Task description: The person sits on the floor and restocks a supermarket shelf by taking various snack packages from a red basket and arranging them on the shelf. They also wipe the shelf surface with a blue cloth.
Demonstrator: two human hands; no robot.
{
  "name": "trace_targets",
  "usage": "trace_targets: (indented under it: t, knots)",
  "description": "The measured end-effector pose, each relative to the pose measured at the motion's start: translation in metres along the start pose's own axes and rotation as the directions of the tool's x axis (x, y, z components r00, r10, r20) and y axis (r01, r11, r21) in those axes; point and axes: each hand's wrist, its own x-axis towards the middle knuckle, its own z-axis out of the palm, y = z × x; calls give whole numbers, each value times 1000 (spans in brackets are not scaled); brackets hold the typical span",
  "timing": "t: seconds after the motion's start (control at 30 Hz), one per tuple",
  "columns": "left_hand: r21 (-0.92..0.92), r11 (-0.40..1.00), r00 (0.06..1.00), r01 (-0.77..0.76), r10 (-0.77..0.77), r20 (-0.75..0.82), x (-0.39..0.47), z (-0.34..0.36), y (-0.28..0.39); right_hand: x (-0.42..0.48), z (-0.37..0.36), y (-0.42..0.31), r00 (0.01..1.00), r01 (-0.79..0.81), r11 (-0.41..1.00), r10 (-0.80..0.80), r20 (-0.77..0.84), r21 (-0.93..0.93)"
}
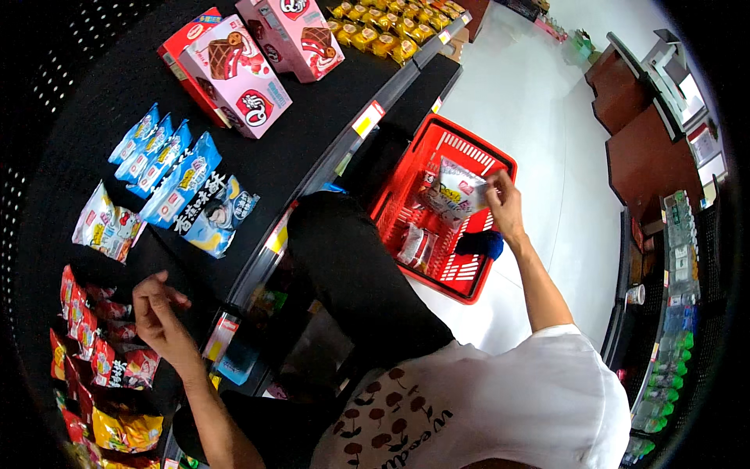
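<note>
My right hand pinches the edge of a white snack bag with coloured print, over the red plastic shopping basket. Lower in the basket lies a clear packet with red-and-white contents, and a small red packet is partly covered by the white bag. Over the black shelf, my left hand is empty, its fingers bent and apart. Red snack bags stand just beside it. Farther up lie a white Hello Kitty bag and a blue-and-white snack bag.
Blue bags stand in a row before pink cake boxes. Gold-wrapped snacks fill the shelf's far end. A price-tag rail edges the shelf. My bent knee is between shelf and basket. Bottles line the right.
</note>
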Motion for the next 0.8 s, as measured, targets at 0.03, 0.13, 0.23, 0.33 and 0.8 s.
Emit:
trace_targets:
  t: [0.03, 0.13, 0.23, 0.33, 0.8]
  knots:
    - [-1, 999, 999, -42, 42, 18, -3, 3, 6, 0, -7, -22, 999, 31, 997, -29, -28, 72]
    - [-69, 997, 991, 18, -9, 130, -19, 11, 28, 3, -13, -93, 991, 134, 965, -127, -45, 224]
    - [-83, 995, 960, 56, -31, 277, -29, 19, 56, 7, -8, -153, 975, 206, 897, -220, -11, 391]
    - [-112, 993, 917, -40, 81, 390, -32, 23, 70, 2, 15, -214, 957, 220, 813, -286, 42, 539]
    - [-208, 858, 785, 470, -298, 543, -27, -25, 44, -17, 174, -330, 708, 90, 756, -507, 492, 648]
